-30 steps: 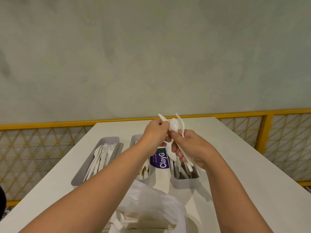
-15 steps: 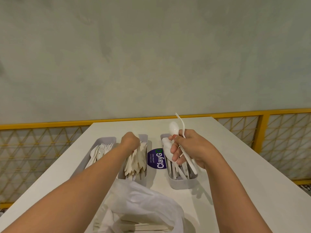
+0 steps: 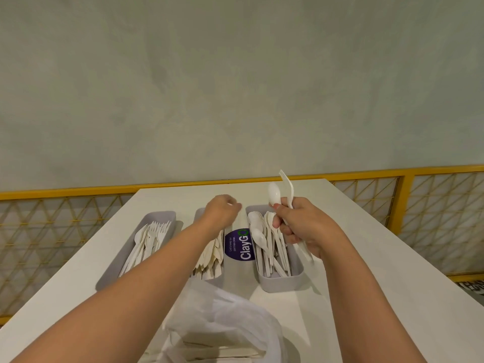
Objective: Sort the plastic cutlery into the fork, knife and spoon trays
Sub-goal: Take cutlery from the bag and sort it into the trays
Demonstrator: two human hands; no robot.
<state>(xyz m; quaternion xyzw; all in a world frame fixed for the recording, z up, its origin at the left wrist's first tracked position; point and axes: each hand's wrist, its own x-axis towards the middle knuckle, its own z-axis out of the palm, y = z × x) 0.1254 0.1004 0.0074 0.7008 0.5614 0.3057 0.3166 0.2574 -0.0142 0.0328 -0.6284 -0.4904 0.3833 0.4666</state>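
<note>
Three grey trays stand side by side on the white table (image 3: 366,258). The fork tray (image 3: 157,214) is on the left, the knife tray (image 3: 198,213) in the middle, the spoon tray (image 3: 282,282) on the right. My right hand (image 3: 303,226) hovers over the spoon tray, gripping a white spoon (image 3: 273,192) and a white fork (image 3: 286,180), both pointing up. My left hand (image 3: 222,209) floats above the far end of the knife tray, fingers loosely curled with nothing in them. My left forearm hides part of the knives.
A translucent plastic bag (image 3: 230,318) with more cutlery lies at the near table edge. A purple ClayGo sticker (image 3: 239,244) sits between the knife and spoon trays. A yellow railing (image 3: 403,195) with mesh panels runs behind and beside the table.
My left hand took a knife from the bundle, lowered it into the knife tray and has risen again with nothing in it. My right hand stays over the spoon tray with the spoon and fork.
</note>
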